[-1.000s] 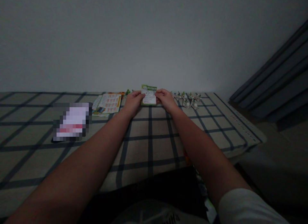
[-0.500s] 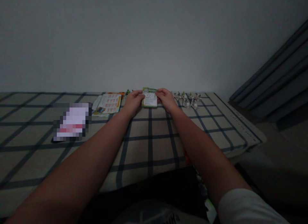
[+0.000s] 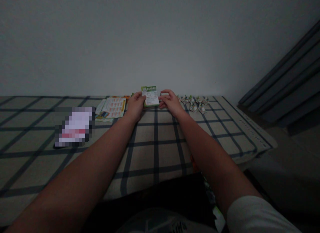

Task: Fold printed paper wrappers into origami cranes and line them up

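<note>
My left hand (image 3: 136, 106) is closed on the left edge of a small green-and-white printed paper sheet (image 3: 151, 96), thumb on its front face. The sheet is tilted up toward me above the far part of the table. Just to the right of it, my right hand (image 3: 170, 101) has its index finger and thumb apart, close by the sheet's right edge. Whether a fingertip still touches that edge is hard to see in the dim light.
Several printed sheets (image 3: 115, 106) lie left of my left hand. Nearer on the left is a blurred-out phone (image 3: 76, 126). Several small folded paper shapes (image 3: 197, 104) lie to the right. A checked tablecloth (image 3: 155, 143) covers the table, which meets a wall (image 3: 160, 42); a grey curtain (image 3: 287, 69) hangs at right.
The paper sheet has moved left and slightly up in my left hand. My right hand's fingers have come off its face and parted.
</note>
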The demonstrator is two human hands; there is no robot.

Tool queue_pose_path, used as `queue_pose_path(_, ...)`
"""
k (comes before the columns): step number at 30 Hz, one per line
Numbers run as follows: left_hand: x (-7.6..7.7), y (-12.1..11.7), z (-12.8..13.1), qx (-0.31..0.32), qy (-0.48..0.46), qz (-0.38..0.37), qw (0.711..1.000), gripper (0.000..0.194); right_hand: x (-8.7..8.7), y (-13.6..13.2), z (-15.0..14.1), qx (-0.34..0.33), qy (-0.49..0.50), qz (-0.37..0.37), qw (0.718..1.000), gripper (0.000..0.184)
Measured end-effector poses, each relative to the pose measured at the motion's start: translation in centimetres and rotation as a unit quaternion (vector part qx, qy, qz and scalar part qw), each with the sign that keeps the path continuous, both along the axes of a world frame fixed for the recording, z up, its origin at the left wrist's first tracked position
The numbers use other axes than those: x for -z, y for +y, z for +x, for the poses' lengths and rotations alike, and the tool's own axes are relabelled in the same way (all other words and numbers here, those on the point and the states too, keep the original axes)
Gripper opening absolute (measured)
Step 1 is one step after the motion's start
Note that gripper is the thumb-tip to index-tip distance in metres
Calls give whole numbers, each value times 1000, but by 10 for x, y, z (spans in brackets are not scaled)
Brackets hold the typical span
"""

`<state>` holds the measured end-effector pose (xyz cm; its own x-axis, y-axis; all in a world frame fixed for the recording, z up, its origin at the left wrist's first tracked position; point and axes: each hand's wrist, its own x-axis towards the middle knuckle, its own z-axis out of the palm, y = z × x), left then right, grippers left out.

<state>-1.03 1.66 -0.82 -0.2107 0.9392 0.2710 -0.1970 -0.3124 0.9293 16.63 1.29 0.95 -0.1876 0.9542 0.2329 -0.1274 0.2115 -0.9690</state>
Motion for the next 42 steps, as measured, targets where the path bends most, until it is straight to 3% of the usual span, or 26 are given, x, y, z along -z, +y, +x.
queue_pose_path(6, -3, -1, 0, -13, -13, -16, 1000, 35, -1, -5, -3, -67, -26, -12, 997, 26)
queue_pose_path(14, -10, -14, 0, 54, -14, -39, 998, 31, 0, -3, -3, -34, -26, -4, 999, 11)
queue_pose_path(20, -11, -17, 2, 124, -23, -23, 992, 41, -3, -3, -2, 27, -41, -9, 999, 20)
queue_pose_path(24, -8, -18, 3, 111, 24, 12, 993, 46, -3, -3, -2, 26, -31, -10, 999, 19)
queue_pose_path(27, -4, -15, 3, 103, 33, 10, 994, 43, -1, -1, -2, 18, -14, -6, 1000, 18)
queue_pose_path(32, -4, -14, 3, 109, 38, -2, 993, 35, 2, 3, -2, 19, 22, 6, 1000, 36)
queue_pose_path(38, -5, -19, 4, 135, 61, -10, 989, 29, 3, 7, -1, 13, 32, -16, 999, 16)
queue_pose_path(42, -5, -19, 5, 144, 59, -31, 987, 26, 5, 9, 0, 4, 29, -21, 999, 17)
